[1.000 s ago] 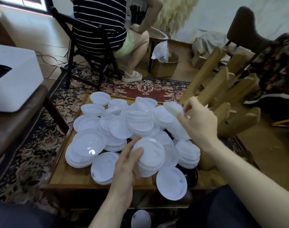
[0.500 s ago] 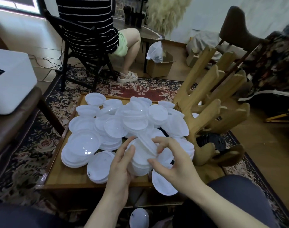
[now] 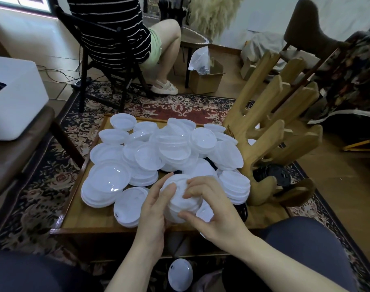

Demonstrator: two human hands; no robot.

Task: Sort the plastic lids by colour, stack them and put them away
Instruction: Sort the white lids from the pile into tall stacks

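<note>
Both forearms reached forward from the bottom of the view and met over the near edge of the low wooden surface (image 3: 91, 218). The left hand (image 3: 153, 209) stood roughly on edge, palm turned inward, its fingers curled round the left side of a short stack of white lids (image 3: 181, 199) with the thumb lying along the top rim. The right hand (image 3: 211, 207) came in from the other side, wrist bent, its fingers (image 3: 197, 186) arched over the top lid and pressing down on it while the thumb hooked the near edge of the stack. The stack was thus held between the two hands, just above the surface near its front edge.

Behind and to the left of it, the rest of the white lids (image 3: 169, 148) lay in a loose heap over most of the surface, some in low piles, some tilted on others. A few black lids (image 3: 270, 172) showed at the right, near the base of a wooden rack (image 3: 270, 123) with slanted pegs. One white lid (image 3: 180, 274) lay on the floor below, between the person's knees. A white box (image 3: 15, 98) sat on a bench to the left, and another person in a striped top (image 3: 114, 28) sat on a black chair beyond the patterned rug (image 3: 43, 165).
</note>
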